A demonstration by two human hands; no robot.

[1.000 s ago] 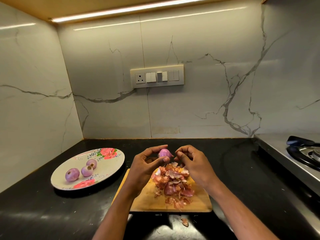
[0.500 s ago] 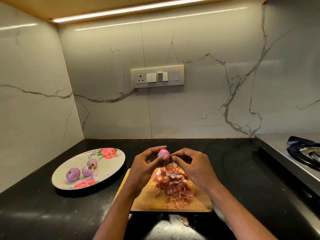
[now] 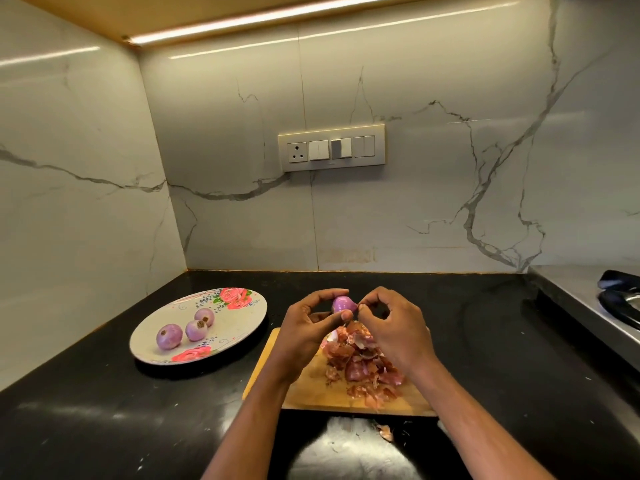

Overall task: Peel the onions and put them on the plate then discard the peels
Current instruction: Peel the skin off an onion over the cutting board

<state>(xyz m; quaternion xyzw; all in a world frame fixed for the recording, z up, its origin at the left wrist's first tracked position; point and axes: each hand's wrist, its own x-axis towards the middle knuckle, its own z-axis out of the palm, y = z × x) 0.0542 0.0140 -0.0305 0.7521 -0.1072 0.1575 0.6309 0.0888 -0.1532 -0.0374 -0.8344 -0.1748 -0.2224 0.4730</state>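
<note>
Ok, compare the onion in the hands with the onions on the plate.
The held onion is raised above the cutting board, gripped by the left hand and picked at by the right hand; the three plated onions lie loose on the floral plate. All look purple.

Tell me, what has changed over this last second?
The right hand moved left to the onion and now pinches at its tip; a second ago it was apart. The left hand keeps holding the onion. The plate with three onions, the peels and the cutting board stayed put.
</note>
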